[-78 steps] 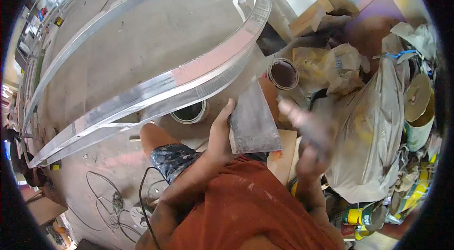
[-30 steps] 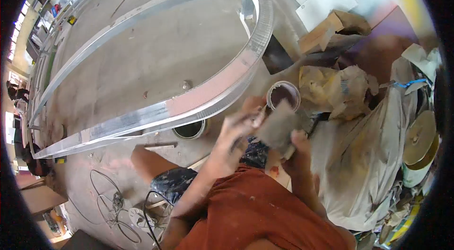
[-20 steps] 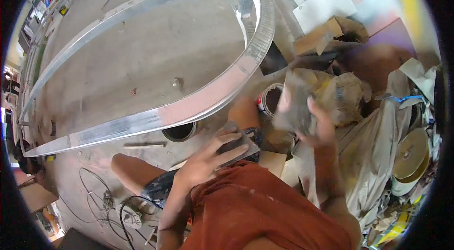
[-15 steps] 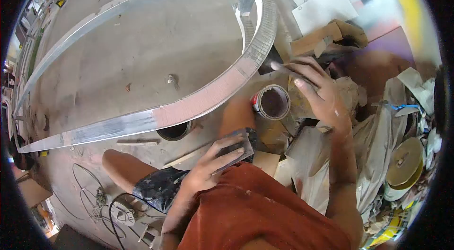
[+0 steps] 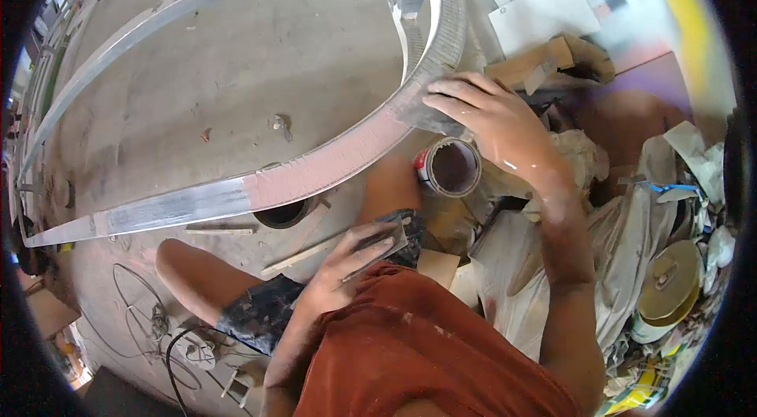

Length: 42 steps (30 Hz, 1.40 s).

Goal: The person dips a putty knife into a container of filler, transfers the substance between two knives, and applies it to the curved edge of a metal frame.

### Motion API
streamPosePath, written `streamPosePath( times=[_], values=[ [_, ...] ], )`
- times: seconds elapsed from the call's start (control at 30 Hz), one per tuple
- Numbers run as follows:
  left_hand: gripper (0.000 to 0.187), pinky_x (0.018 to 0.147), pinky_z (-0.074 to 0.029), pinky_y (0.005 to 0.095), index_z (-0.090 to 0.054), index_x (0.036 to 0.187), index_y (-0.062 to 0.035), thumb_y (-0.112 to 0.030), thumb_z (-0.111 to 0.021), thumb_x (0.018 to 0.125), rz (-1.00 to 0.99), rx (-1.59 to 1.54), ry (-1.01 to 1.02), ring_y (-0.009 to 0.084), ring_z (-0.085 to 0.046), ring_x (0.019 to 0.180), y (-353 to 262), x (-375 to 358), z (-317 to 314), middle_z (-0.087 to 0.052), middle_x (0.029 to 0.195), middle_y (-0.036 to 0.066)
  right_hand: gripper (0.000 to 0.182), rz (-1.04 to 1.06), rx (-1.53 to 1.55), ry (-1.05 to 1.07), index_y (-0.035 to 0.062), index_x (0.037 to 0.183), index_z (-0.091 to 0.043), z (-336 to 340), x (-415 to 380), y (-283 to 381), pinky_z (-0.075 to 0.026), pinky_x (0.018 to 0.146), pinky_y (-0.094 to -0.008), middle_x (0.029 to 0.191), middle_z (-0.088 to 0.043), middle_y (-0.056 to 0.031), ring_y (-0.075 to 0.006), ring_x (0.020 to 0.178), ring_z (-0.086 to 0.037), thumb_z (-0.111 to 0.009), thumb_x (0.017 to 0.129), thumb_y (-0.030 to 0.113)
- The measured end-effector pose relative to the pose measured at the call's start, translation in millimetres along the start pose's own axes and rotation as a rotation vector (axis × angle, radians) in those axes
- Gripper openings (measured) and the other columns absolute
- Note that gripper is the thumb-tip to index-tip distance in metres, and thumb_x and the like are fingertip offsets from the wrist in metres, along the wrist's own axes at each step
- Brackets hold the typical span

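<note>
My right hand [image 5: 505,129] is closed on a dark flat spreader [image 5: 418,111], whose edge lies against the outer face of the curved metal frame [image 5: 181,202]. A pink coat of filler [image 5: 331,169] covers the frame's bend just left of the spreader. Low in front of my shirt, my left hand [image 5: 335,275] grips a thin dark rectangular plate [image 5: 400,238], fingers across its face. Below my right hand stands an open can [image 5: 424,173] with a red label and brownish residue inside.
A dark round container [image 5: 285,217] sits partly under the frame. Wood strips [image 5: 303,257] and a looped cable [image 5: 130,310] lie on the floor to the left. Cardboard [image 5: 544,58], plastic sheeting [image 5: 615,259] and a lidded tub [image 5: 670,279] crowd the right side.
My right hand has moved left and slightly up, bringing the spreader from the air onto the frame's bend. My left hand still holds the plate, almost in the same place.
</note>
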<state>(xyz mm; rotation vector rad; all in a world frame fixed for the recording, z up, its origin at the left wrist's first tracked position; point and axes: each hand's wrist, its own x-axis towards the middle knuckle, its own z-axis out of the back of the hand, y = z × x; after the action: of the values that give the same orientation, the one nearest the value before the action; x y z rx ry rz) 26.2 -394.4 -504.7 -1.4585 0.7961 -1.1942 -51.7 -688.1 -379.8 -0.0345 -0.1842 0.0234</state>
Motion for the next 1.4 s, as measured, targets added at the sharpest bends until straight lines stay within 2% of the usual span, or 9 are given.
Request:
streamPosePath(
  times=[0.07, 0.6, 0.73, 0.9, 1.03, 1.13, 1.2, 1.23, 1.4],
  values=[
    [0.059, 0.104, -0.040, 0.0421, -0.057, 0.133, -0.0102, 0.011, -0.063, 0.078, 0.002, 0.038, 0.002, 0.0360, -0.048, 0.126, 6, -6, -1, -0.048, 0.137, 0.019, 0.047, -0.013, 0.054, 0.139, 0.0086, 0.124, -0.059, 17, -10, -5, -0.042, 0.100, -0.0353, 0.127, -0.056, -0.0014, -0.0238, 0.120, -0.049, -0.058, 0.077, 0.001],
    [0.056, 0.110, -0.035, 0.0425, -0.051, 0.137, -0.0069, 0.012, -0.052, 0.084, 0.109, -0.181, -0.092, 0.0358, -0.043, 0.131, 19, -16, -18, -0.047, 0.139, 0.020, 0.059, -0.065, 0.090, 0.054, 0.0122, 0.120, -0.063, 21, -5, -40, -0.043, 0.100, -0.0393, 0.122, -0.060, -0.0039, -0.0280, 0.116, -0.052, -0.053, 0.067, -0.010],
    [0.054, 0.111, -0.033, 0.0428, -0.048, 0.138, -0.0044, 0.009, -0.051, 0.086, 0.170, -0.144, 0.013, 0.0343, -0.041, 0.133, 15, -14, -14, -0.046, 0.141, 0.019, 0.055, 0.070, 0.101, -0.085, 0.0103, 0.113, -0.066, -5, 13, -63, -0.044, 0.098, -0.0400, 0.121, -0.061, -0.0043, -0.0289, 0.114, -0.053, -0.053, 0.064, -0.011],
    [0.061, 0.112, -0.030, 0.0395, -0.038, 0.142, 0.0023, 0.008, -0.052, 0.083, 0.616, -0.647, -0.109, 0.0299, -0.040, 0.133, -1, -22, 0, -0.043, 0.142, 0.017, 0.053, 0.009, 0.078, 0.036, 0.0111, 0.111, -0.067, 20, -8, -75, -0.044, 0.099, -0.0372, 0.120, -0.062, -0.0024, -0.0262, 0.114, -0.053, -0.053, 0.064, -0.010],
    [0.064, 0.112, -0.029, 0.0379, -0.033, 0.144, 0.0016, 0.007, -0.052, 0.083, 0.692, -0.749, -0.135, 0.0304, -0.042, 0.131, 0, -19, 12, -0.044, 0.141, 0.017, 0.052, -0.031, 0.015, -0.029, 0.0143, 0.113, -0.066, 13, 7, -80, -0.043, 0.101, -0.0363, 0.122, -0.061, -0.0004, -0.0242, 0.116, -0.052, -0.052, 0.068, -0.008],
    [0.057, 0.110, -0.033, 0.0422, -0.035, 0.142, 0.0012, 0.001, -0.053, 0.088, 0.719, -0.655, -0.097, 0.0320, -0.046, 0.128, 5, -16, 11, -0.046, 0.138, 0.017, 0.056, 0.027, 0.071, -0.069, 0.0154, 0.115, -0.065, -11, 13, -96, -0.043, 0.102, -0.0360, 0.124, -0.060, -0.0003, -0.0241, 0.118, -0.051, -0.052, 0.067, -0.009],
    [0.050, 0.107, -0.039, 0.0475, -0.038, 0.140, 0.0010, -0.006, -0.054, 0.093, 0.584, -1.049, -0.294, 0.0319, -0.050, 0.124, -4, -8, 3, -0.049, 0.135, 0.016, 0.057, -0.010, 0.096, -0.084, 0.0158, 0.116, -0.065, -18, 5, -99, -0.042, 0.103, -0.0360, 0.125, -0.059, -0.0002, -0.0246, 0.119, -0.050, -0.052, 0.067, -0.010],
    [0.050, 0.104, -0.042, 0.0508, -0.039, 0.139, 0.0004, -0.015, -0.057, 0.094, 0.582, -0.976, -0.317, 0.0308, -0.051, 0.122, -6, -9, 5, -0.051, 0.133, 0.014, 0.057, -0.033, 0.099, -0.067, 0.0157, 0.116, -0.065, -16, -2, -100, -0.042, 0.103, -0.0361, 0.125, -0.059, -0.0002, -0.0251, 0.118, -0.051, -0.052, 0.066, -0.010],
    [0.056, 0.104, -0.041, 0.0490, -0.040, 0.138, -0.0006, -0.026, -0.061, 0.094, 0.620, -1.010, -0.475, 0.0291, -0.051, 0.123, -9, 6, 1, -0.052, 0.132, 0.012, 0.060, -0.105, 0.056, -0.028, 0.0148, 0.115, -0.065, 6, -5, -99, -0.041, 0.104, -0.0377, 0.126, -0.059, -0.0013, -0.0262, 0.118, -0.050, -0.052, 0.063, -0.012]
  ],
)
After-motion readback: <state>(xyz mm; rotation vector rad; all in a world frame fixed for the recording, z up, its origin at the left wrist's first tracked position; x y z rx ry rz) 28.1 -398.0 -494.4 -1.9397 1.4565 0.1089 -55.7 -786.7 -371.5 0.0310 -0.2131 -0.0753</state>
